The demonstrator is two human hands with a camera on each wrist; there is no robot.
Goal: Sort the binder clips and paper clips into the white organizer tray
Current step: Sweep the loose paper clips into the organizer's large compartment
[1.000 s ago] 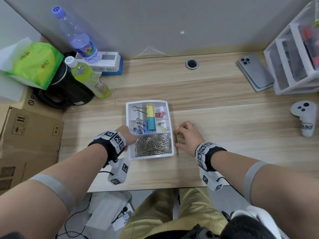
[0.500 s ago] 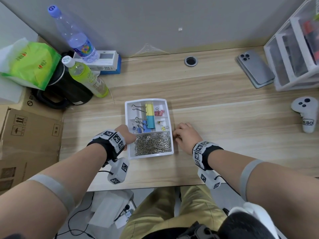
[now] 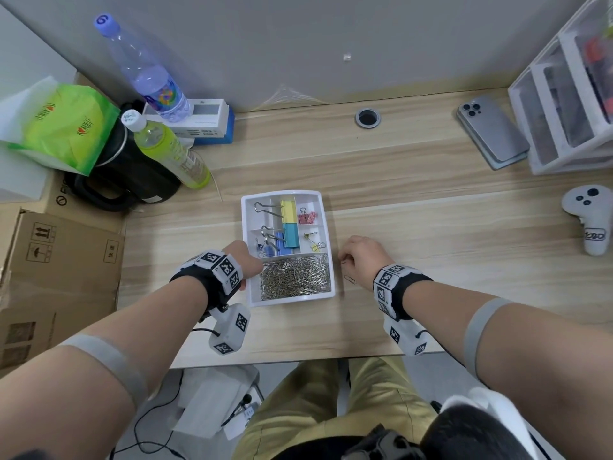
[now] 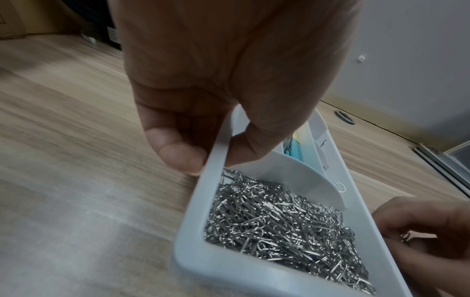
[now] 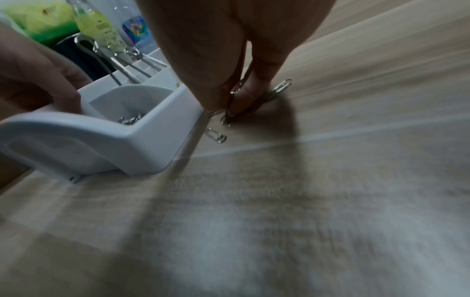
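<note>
Paper clips [image 5: 235, 104] sit pinched in my right hand [image 3: 363, 258] fingertips beside the white organizer tray [image 3: 288, 298]; my left hand [image 4: 229, 80] grips its rim.

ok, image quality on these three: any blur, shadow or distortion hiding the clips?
Head view: sharp, evenly lit, wide-angle bowing at the edges; loose paper clip is tiny. Left wrist view: paper clip pile crisp, table smeared. Right wrist view: foreground blurred, right hand shadows the clips it pinches; tray soft.
</note>
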